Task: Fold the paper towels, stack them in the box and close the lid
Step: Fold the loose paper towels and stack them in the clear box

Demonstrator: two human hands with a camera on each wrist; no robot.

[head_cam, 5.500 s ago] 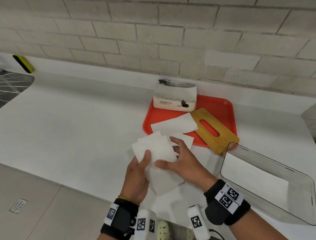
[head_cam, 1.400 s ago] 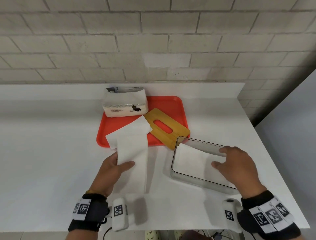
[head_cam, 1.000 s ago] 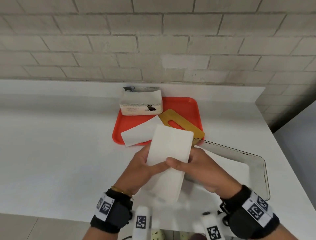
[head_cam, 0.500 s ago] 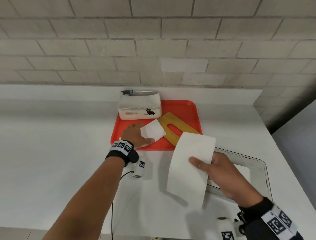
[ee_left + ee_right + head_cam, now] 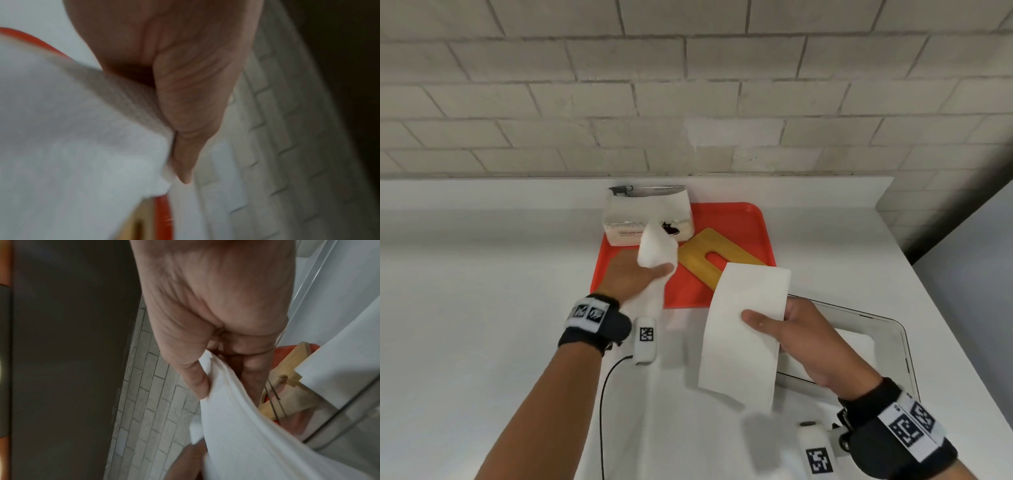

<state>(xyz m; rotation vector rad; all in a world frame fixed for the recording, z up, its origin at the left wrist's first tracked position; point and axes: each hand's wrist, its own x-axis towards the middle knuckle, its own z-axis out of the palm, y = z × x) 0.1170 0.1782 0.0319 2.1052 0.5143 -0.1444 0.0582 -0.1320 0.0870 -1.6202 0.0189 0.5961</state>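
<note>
My right hand [image 5: 787,329] pinches a folded white paper towel [image 5: 743,329] by its right edge and holds it in the air just left of the clear plastic box [image 5: 893,329]. A folded towel lies inside the box. My left hand [image 5: 633,277] grips a second white paper towel [image 5: 655,253] over the red tray [image 5: 736,219] and lifts it. In the left wrist view the thumb [image 5: 185,123] presses on that towel [image 5: 61,146]. The right wrist view has the thumb [image 5: 193,379] clamping the folded towel [image 5: 246,434]. The bamboo lid [image 5: 709,260] lies on the tray.
A soft pack of paper towels [image 5: 647,216] stands at the tray's back left corner, against the brick wall. The white counter ends a short way right of the box. A cable hangs from my left wrist over the counter's front part.
My left hand has closed on the loose towel on the tray and raised it. My right hand has kept the folded towel beside the box, hardly moving.
</note>
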